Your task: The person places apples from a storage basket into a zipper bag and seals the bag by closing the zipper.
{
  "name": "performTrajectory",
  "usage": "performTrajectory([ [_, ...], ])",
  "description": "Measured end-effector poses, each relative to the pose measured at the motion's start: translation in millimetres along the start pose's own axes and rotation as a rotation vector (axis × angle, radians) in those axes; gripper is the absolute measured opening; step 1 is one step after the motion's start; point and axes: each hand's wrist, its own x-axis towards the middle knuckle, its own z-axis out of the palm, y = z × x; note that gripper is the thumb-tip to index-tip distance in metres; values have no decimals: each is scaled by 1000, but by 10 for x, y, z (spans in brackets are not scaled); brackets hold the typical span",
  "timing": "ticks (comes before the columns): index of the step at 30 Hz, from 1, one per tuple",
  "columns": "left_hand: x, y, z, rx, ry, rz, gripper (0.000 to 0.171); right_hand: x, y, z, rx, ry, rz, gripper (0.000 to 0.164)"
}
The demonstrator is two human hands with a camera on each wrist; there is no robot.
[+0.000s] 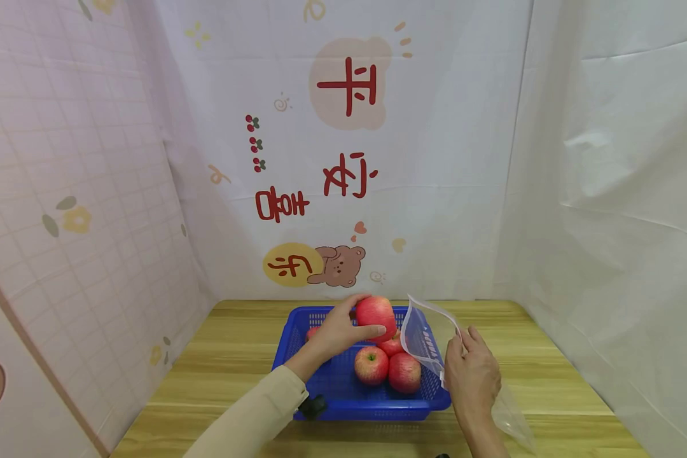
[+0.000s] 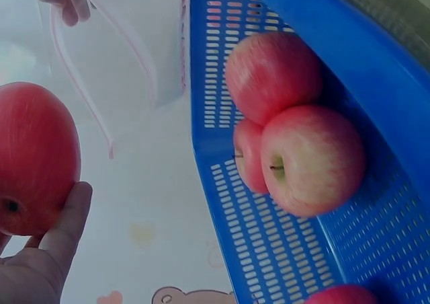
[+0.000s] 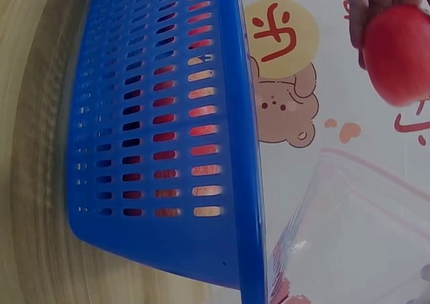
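My left hand (image 1: 341,331) grips a red apple (image 1: 376,317) above the basket, thumb along its near side. In the left wrist view that apple (image 2: 35,157) shows its dark dimple low down. On the right, my right hand (image 1: 472,369) pinches the rim of a clear zip bag (image 1: 429,331), whose mouth gapes toward the held apple. The bag's lower part hangs below the hand. Several more apples (image 1: 371,366) lie in the blue plastic basket (image 1: 366,405), most of them bunched at its right side. From the right wrist, the bag (image 3: 356,237) spreads beside the basket wall.
The basket sits on a wood-grain table (image 1: 555,388). Behind it hangs a white printed cloth (image 1: 446,159), with more cloth walls at left and right. A small black object (image 1: 313,407) shows at the basket's near left corner.
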Motion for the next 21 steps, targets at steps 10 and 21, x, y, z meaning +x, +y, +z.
performTrajectory([
  [10, 109, 105, 231, -38, -14, -2, 77, -16, -12, 15, 7, 4, -13, 33],
  [21, 183, 112, 440, -76, -26, -30, 76, -28, -16, 27, 2, 7, -21, 34],
])
